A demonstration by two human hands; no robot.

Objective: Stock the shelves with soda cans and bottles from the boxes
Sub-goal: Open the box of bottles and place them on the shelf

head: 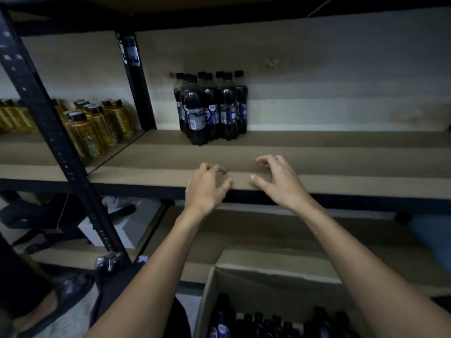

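Dim storeroom, black metal racking with brown board shelves against a pale wall [341, 69]. Both hands sit over the front edge of the middle shelf [353, 164], near each other. Left hand [206, 186]: fingers loosely curled, nothing in it. Right hand [278, 179]: fingers spread and slightly bent, also empty. Can't tell if either actually touches the board.

Further back on the same shelf, a tight cluster of dark cola bottles [212, 108] stands upright near the wall, well apart from the hands. Rest of that board to the right is bare. Below the arms, an open cardboard box [207, 298] holds more cola bottles in the box [268, 323], caps up; count unclear, dark.

Progress, my read: early. One small group shelved, plenty of bottles left in the box, lots of shelf room. No cans visible anywhere. Next is likely a reach down into the box.

Left bay, past the upright post [48, 123]: yellow bottles [97, 128] in rows. Lower shelf [268, 230] beneath shows only board. Bottom left, a foot in a dark sandal [66, 293] on the floor.
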